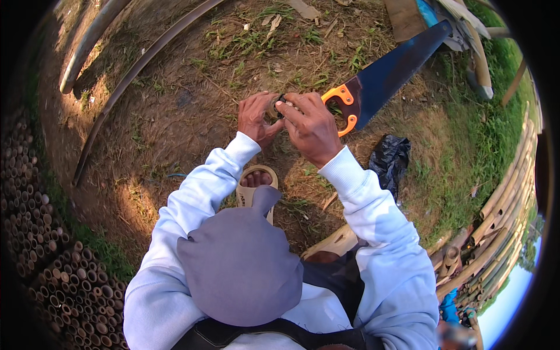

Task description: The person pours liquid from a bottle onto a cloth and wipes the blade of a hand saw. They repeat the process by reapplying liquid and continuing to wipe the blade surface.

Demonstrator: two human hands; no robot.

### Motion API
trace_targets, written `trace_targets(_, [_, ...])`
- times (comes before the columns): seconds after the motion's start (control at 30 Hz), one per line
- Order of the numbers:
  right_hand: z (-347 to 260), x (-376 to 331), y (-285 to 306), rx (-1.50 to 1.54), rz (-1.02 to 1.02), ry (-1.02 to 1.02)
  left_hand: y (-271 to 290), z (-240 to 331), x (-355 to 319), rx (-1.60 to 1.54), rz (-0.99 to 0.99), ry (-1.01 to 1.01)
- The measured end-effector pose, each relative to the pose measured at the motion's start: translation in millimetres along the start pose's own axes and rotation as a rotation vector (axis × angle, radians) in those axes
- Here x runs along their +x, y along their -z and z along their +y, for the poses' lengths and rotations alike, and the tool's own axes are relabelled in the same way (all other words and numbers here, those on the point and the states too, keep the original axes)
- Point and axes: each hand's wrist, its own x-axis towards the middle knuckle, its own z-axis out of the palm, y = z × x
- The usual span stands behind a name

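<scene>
Both hands meet in front of me over bare ground. My left hand [255,118] pinches a small dark object [279,107], too small to identify, between its fingertips. My right hand [311,126] closes from the other side, its fingertips touching the same object. A hand saw [392,67] with a dark blue blade and an orange handle [345,108] sticks out up and to the right from behind my right hand, which seems to hold it by the handle. Pale blue sleeves cover both arms.
My foot in a tan sandal [256,185] stands on dirt and dry grass below the hands. A black plastic bag [391,158] lies at the right. Stacked bamboo pole ends [46,233] fill the left; bamboo poles [501,221] lie at the right. Long curved strips [134,76] cross the upper left.
</scene>
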Motion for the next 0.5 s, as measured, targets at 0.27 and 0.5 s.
trace_targets(0.27, [22, -7, 18, 0.285, -0.012, -0.299, 44, 30, 9, 0.174, -0.299, -0.071])
trace_targets(0.5, [37, -21, 21, 0.843, -0.277, -0.765, 87, 66, 14, 0.164, -0.654, 0.086])
